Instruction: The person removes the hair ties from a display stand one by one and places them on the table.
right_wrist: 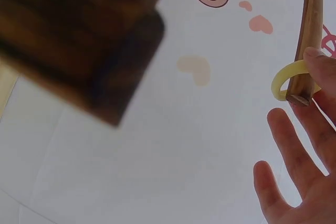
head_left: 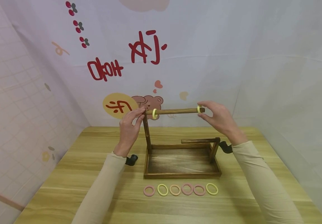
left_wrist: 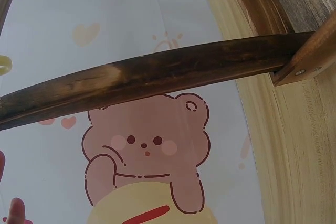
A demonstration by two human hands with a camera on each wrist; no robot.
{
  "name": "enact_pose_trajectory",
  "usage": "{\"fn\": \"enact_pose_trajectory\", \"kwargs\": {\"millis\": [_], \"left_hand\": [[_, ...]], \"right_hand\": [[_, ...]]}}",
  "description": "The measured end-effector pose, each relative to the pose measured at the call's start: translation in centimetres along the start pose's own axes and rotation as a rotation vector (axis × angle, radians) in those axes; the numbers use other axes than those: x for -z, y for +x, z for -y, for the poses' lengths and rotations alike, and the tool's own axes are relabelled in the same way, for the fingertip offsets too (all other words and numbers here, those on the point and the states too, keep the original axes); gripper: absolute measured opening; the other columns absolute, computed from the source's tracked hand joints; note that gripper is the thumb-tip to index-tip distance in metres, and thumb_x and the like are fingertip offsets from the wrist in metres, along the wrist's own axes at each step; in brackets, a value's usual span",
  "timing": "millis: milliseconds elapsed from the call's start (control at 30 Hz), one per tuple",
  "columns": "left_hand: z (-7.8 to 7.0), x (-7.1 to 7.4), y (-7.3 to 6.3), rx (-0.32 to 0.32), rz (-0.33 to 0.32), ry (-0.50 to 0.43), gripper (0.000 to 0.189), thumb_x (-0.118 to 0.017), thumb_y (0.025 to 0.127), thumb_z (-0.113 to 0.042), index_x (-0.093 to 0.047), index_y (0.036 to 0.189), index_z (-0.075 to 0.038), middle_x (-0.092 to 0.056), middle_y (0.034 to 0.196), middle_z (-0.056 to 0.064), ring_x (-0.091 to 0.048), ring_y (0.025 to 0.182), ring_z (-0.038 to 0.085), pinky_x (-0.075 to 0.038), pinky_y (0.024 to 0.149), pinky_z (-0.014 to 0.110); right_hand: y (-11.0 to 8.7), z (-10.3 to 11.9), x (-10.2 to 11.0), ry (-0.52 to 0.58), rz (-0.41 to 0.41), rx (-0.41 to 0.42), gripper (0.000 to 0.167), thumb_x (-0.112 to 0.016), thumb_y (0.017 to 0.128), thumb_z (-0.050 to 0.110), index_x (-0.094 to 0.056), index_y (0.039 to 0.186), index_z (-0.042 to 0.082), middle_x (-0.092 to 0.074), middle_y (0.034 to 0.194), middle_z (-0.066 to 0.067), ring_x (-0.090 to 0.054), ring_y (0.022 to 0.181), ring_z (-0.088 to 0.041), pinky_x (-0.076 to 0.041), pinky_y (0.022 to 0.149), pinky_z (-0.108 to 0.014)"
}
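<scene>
A dark wooden rack [head_left: 147,133] has a tray base, a tall left post with a long upper bar [head_left: 177,111], and a shorter right post with a lower bar [head_left: 197,141]. My right hand [head_left: 219,117] pinches a yellow ring [right_wrist: 287,77] between thumb and fingers; this ring encircles the free right end of the upper bar. Another yellow ring [head_left: 154,114] hangs near that bar's left end. With thumb and index finger, my left hand [head_left: 130,126] grips the rack's upper left corner. Only some fingertips [left_wrist: 17,211] of it show in the left wrist view.
In front of the rack, a row of several pink, yellow and orange rings [head_left: 175,190] lies on the wooden table [head_left: 116,199]. A printed white cloth [head_left: 205,62] hangs behind. Black wrist mounts [head_left: 131,160] sit by both sleeves.
</scene>
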State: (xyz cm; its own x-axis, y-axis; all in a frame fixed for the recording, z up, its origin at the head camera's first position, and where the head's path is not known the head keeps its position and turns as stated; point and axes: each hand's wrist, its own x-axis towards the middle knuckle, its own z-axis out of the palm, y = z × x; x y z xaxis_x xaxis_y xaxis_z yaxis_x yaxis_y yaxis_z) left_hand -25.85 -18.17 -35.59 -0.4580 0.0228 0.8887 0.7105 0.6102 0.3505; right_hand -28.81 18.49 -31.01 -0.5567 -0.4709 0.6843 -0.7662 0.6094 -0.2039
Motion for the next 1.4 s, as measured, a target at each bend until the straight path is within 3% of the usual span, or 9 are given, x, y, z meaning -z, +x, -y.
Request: {"fn": "enact_pose_trajectory", "kwargs": {"millis": [333,733,1167,1267,1400], "left_hand": [[-0.2,-0.3,0.0,0.000,-0.021,-0.010,0.026,-0.076,0.093,-0.003,-0.077,0.119,-0.003,-0.075,0.122,0.010,-0.072,0.104,0.031,-0.053,0.099,0.049],[-0.1,-0.3,0.0,-0.003,-0.031,-0.004,0.025,-0.076,0.093,-0.003,-0.077,0.118,-0.002,-0.075,0.122,0.010,-0.073,0.101,0.032,-0.054,0.098,0.050],[0.0,-0.4,-0.3,0.011,-0.049,-0.013,0.025,-0.076,0.093,-0.002,-0.077,0.118,-0.003,-0.075,0.121,0.010,-0.073,0.099,0.032,-0.053,0.097,0.051],[0.0,-0.4,-0.3,0.010,-0.053,-0.009,0.025,-0.076,0.093,-0.002,-0.077,0.117,-0.003,-0.075,0.121,0.010,-0.073,0.099,0.032,-0.054,0.096,0.052],[0.1,-0.5,-0.2,0.009,-0.057,-0.006,0.025,-0.076,0.092,-0.001,-0.077,0.117,-0.003,-0.075,0.120,0.010,-0.073,0.098,0.033,-0.054,0.095,0.053]], "right_hand": [[-0.4,-0.3,0.7,-0.001,0.006,-0.013,0.046,-0.082,0.088,0.002,-0.067,0.131,0.000,-0.070,0.127,-0.018,-0.065,0.118,-0.039,-0.051,0.099,-0.056],[-1.4,-0.8,2.0,-0.030,-0.027,0.011,0.044,-0.083,0.086,0.002,-0.068,0.128,-0.002,-0.071,0.124,-0.019,-0.066,0.115,-0.040,-0.052,0.097,-0.056],[-4.5,-0.3,3.9,-0.049,-0.048,0.048,0.049,-0.086,0.078,-0.004,-0.070,0.124,-0.001,-0.073,0.120,-0.016,-0.067,0.113,-0.037,-0.050,0.094,-0.054],[-5.4,0.0,4.4,-0.054,-0.046,0.059,0.051,-0.087,0.077,-0.004,-0.070,0.125,0.001,-0.073,0.121,-0.014,-0.067,0.112,-0.036,-0.050,0.094,-0.049],[-6.4,0.2,4.9,-0.055,-0.036,0.064,0.052,-0.088,0.076,-0.003,-0.071,0.125,0.002,-0.073,0.120,-0.012,-0.068,0.110,-0.033,-0.047,0.099,-0.027]]}}
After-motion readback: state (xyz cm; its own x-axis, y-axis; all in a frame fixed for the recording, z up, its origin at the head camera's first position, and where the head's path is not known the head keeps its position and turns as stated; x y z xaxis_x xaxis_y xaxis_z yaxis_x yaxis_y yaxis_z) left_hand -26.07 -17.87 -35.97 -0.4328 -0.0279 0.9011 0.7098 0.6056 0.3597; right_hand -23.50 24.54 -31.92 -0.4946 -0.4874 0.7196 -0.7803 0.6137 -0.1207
